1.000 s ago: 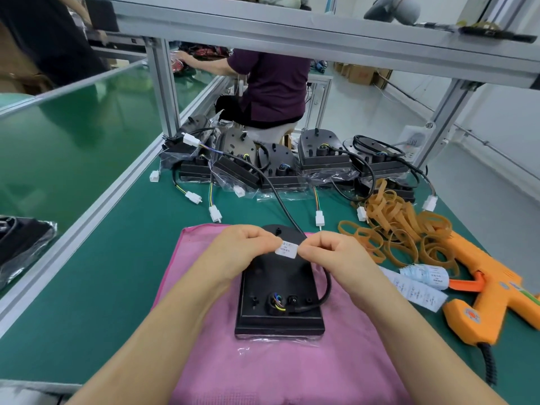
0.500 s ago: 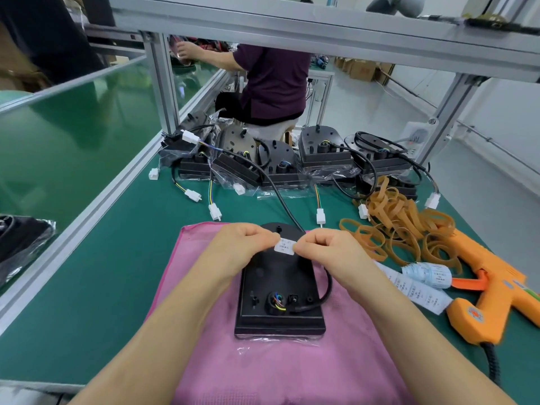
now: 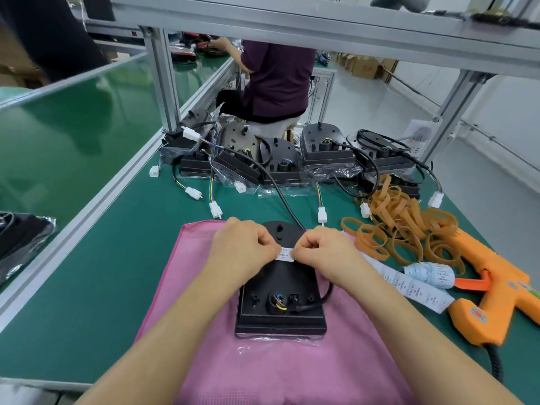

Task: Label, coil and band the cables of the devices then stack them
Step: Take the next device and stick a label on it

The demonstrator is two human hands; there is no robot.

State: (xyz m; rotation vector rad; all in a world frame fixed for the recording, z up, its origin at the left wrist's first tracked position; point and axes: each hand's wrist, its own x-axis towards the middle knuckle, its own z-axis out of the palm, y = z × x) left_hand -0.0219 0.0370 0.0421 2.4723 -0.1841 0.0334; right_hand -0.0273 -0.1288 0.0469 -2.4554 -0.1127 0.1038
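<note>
We look down on a green workbench, where a black device lies back-up on a pink cloth. Its long axis runs straight away from us, with the rounded end far and the square end near.

Above its far half, the left hand and the right hand meet over a small white label. Each pinches one end between thumb and forefinger, and the other fingers are curled in.

The device's black cable leaves a port near the square end. It bends round the right side, passes under the right hand and runs off towards the far left. We cannot tell whether the label touches it there, as the fingers hide the spot.

To the right, just off the cloth, lies a heap of tan rubber bands. Nearer to us are a roll of labels, its strip trailing towards the cloth, and an orange glue gun.

Across the far edge sits a row of like devices in clear bags, their leads and white connectors sprawled towards the cloth. Beyond the frame, a person in a dark top sits with their back to us.
</note>
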